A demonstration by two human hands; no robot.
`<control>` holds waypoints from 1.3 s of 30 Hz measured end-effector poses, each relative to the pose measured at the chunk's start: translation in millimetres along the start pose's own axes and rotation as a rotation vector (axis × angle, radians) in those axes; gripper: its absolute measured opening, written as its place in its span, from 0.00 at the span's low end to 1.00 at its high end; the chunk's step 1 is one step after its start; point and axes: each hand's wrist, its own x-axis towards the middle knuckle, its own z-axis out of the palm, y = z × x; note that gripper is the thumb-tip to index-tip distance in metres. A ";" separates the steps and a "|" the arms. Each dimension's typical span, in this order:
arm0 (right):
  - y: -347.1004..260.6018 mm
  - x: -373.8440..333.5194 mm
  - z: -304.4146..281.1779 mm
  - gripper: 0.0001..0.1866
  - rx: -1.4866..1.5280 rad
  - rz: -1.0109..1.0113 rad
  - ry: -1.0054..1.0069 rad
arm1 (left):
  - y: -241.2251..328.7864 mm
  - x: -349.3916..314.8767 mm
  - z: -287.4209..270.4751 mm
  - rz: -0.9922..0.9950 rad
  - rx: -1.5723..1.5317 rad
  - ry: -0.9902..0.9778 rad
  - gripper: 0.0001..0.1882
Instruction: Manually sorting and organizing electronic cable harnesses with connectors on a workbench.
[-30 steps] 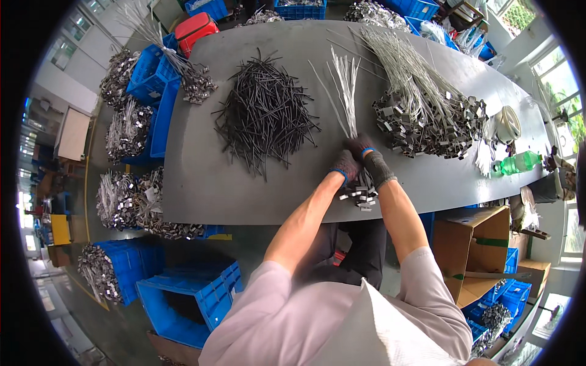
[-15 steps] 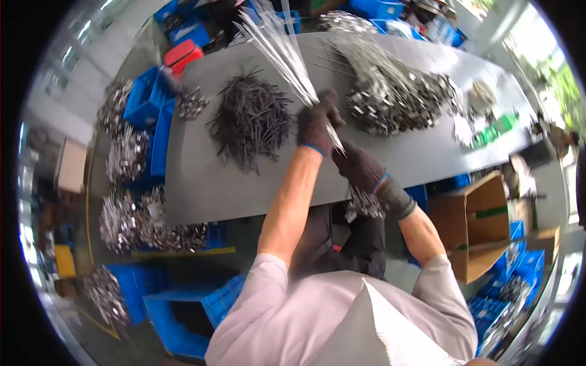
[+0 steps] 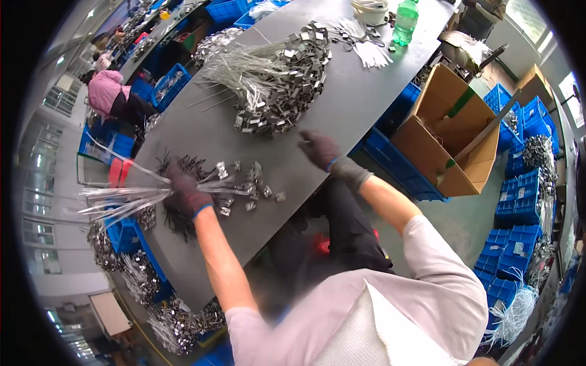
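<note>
The person at the table (image 3: 342,100) has both arms spread, a dark glove on each hand. The left hand (image 3: 185,186) is closed firmly around the middle of a bundle of thin silvery strips (image 3: 125,198), held above the table's left part. The loose tails fan out leftward past the table edge, while the small metal ends (image 3: 253,186) spread to the right, over the tabletop. A heap of short black sticks (image 3: 177,227) shows beneath and around that hand.

The right hand (image 3: 318,150) is well apart from the left, its fingers part open, pointing toward a big pile of the same strips (image 3: 278,79). It is near the pile's lower edge; whether a fingertip touches anything I cannot tell from here.

Farther up the table a green bottle (image 3: 405,23) stands near a scatter of white strips (image 3: 370,53). To the right, an open cardboard box (image 3: 421,143) sits beside the table, and blue crates (image 3: 513,250) are stacked beyond it.
</note>
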 end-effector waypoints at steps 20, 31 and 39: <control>313.3 268.7 -136.6 0.16 -0.670 0.582 0.344 | 48.0 -36.8 31.3 -0.271 -0.325 -0.236 0.17; 284.0 209.9 -126.9 0.13 -0.532 0.237 0.421 | 37.6 -33.5 27.4 -0.237 -0.400 -0.205 0.18; 227.9 132.6 -63.0 0.11 -0.362 -0.002 0.345 | 42.4 -36.9 28.8 -0.282 -0.499 -0.225 0.18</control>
